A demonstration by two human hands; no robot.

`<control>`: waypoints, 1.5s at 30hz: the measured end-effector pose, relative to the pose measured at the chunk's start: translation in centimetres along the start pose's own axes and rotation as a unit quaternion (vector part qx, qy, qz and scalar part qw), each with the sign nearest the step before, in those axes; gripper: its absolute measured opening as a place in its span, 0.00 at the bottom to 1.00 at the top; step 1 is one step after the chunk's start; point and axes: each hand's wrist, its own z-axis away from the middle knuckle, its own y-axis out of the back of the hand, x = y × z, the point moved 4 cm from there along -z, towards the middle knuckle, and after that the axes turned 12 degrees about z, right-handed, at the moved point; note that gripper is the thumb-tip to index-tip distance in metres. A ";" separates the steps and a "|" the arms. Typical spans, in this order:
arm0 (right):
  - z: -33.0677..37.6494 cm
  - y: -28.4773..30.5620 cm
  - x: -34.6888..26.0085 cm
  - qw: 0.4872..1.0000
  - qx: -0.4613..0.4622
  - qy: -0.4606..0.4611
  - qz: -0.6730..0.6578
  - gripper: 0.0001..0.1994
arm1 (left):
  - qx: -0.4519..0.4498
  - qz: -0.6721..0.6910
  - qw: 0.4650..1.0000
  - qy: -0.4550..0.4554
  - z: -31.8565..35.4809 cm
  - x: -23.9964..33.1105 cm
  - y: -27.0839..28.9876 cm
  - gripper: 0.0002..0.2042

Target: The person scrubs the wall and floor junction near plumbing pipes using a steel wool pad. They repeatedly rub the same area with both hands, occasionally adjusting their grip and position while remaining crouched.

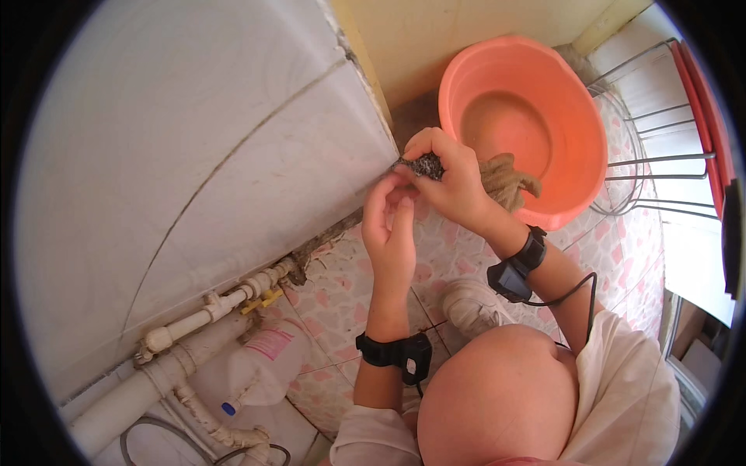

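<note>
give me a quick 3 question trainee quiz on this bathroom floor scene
1. True or false: the right hand grips a dark scouring pad.
2. Where do the left hand's fingertips sit? A) on the white pipes B) at the pad, beside the right hand C) inside the basin
3. What colour is the basin behind the hands?

Key:
1. True
2. B
3. Orange-pink; a tan, stringy bundle hangs over its near rim.
</note>
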 end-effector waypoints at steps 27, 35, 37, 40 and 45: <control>4.2 -4.6 7.6 0.989 0.059 -0.129 -0.036 0.11 | 0.062 -0.053 0.985 0.152 0.4 -6.8 4.0 0.21; 4.3 -4.5 7.7 0.984 0.047 -0.166 -0.042 0.11 | 0.046 -0.023 0.987 0.155 0.1 -5.8 3.1 0.17; 4.1 -4.3 7.5 0.985 0.058 -0.155 -0.050 0.11 | 0.047 -0.046 0.986 0.154 0.3 -5.7 3.2 0.18; 3.8 -4.0 7.1 0.986 0.075 -0.126 -0.074 0.11 | 0.062 -0.038 0.982 0.175 0.6 -5.9 3.6 0.18; 4.0 -4.1 6.9 0.985 0.058 -0.164 -0.003 0.11 | 0.054 -0.036 0.985 0.161 0.6 -5.9 3.9 0.19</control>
